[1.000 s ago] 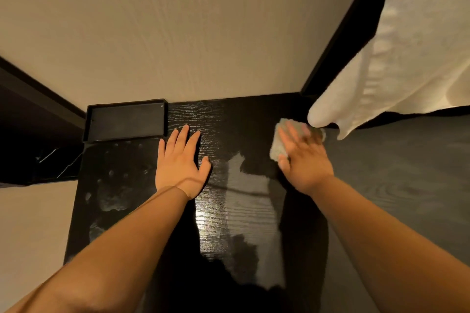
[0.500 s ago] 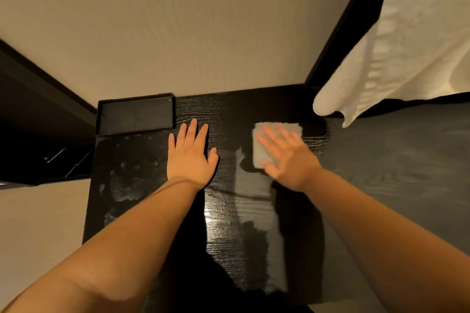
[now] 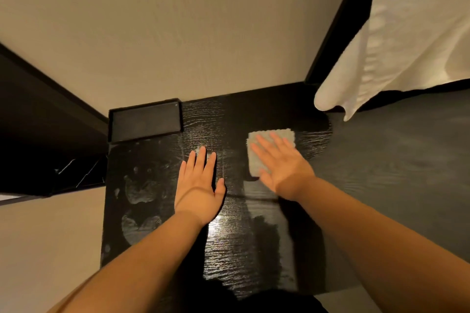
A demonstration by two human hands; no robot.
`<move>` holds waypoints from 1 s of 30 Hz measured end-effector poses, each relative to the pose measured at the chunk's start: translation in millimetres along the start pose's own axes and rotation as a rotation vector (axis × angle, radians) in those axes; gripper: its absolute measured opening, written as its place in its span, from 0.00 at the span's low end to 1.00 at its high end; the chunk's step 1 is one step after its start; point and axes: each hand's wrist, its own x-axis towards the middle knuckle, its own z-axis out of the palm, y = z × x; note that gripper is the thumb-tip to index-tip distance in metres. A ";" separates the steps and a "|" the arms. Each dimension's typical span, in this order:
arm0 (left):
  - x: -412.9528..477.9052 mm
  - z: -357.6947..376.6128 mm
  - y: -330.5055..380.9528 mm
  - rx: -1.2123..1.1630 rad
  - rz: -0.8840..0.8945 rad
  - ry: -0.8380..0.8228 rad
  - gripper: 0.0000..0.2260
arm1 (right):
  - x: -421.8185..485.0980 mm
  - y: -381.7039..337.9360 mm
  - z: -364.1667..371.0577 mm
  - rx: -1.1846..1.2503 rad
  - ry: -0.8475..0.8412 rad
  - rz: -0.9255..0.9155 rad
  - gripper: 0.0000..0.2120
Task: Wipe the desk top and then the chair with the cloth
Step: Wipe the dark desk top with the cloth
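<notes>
Where the desk (image 3: 241, 249) sits nearest: a glossy streak catches the light, so this strip looks wiped already.
Left hand (image 3: 199, 185): flat on the wood, fingers straight and close together, thumb out to the side. It hasn't budged in the last second, so it's probably just bracing.
Smudges (image 3: 140, 190): pale blotchy marks left of that hand, still waiting for the cloth by the look of it.
Right hand (image 3: 282, 165): palm down on the cloth, fingers straight and a bit spread, pressing rather than gripping.
Cloth (image 3: 254, 166): small pale folded pad, lying on the desk under the right fingers. A second ago it was over by the back right corner, near the hanging white fabric (image 3: 381, 58); now it's slid left toward the middle.
What that means: looks like a leftward pass along the back, heading for the smudges.
Black tray (image 3: 145, 121): back left, against the wall (image 3: 178, 33), and could get in the way of the stroke.
Chair: not in view, so that half isn't started.
</notes>
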 end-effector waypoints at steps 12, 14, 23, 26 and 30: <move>0.4 0.6 2.7 0.000 -0.016 0.044 0.34 | -1.3 -49.7 2.7 -0.044 -0.070 -0.054 0.34; 0.5 0.5 2.9 -0.001 -0.016 0.049 0.34 | -7.3 -27.8 2.0 -0.073 0.027 -0.107 0.32; 0.2 1.7 3.9 -0.007 -0.009 0.077 0.33 | -23.8 14.4 -5.9 0.028 0.079 0.486 0.34; 0.0 -0.2 4.6 -0.009 -0.008 0.091 0.33 | -31.7 -26.2 4.1 -0.053 0.023 0.182 0.34; -2.8 1.5 3.3 -0.024 0.001 0.106 0.33 | -49.6 -13.6 9.5 -0.018 -0.015 -0.055 0.35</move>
